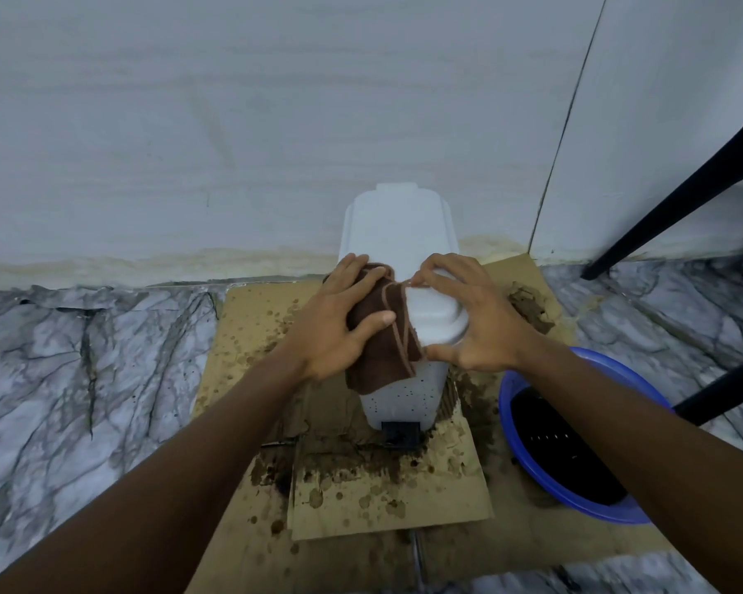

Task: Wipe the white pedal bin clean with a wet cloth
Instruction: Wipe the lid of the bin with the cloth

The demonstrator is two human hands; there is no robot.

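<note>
The white pedal bin [400,233] stands on wet cardboard against the wall, its black pedal [400,434] facing me. Brown specks dot its front face. A brown cloth [382,336] lies draped over the lid's left front edge and hangs down the front. My left hand [344,323] presses flat on the cloth with fingers spread. My right hand [472,323] grips the lid's right front corner, its fingertips pinching the cloth's edge at the top.
Stained cardboard sheets [361,499] cover the marble floor under the bin. A blue basin [575,439] of dark water sits to the right. Black chair legs [670,207] stand at the far right. A lump of brown dirt [530,308] lies behind my right wrist.
</note>
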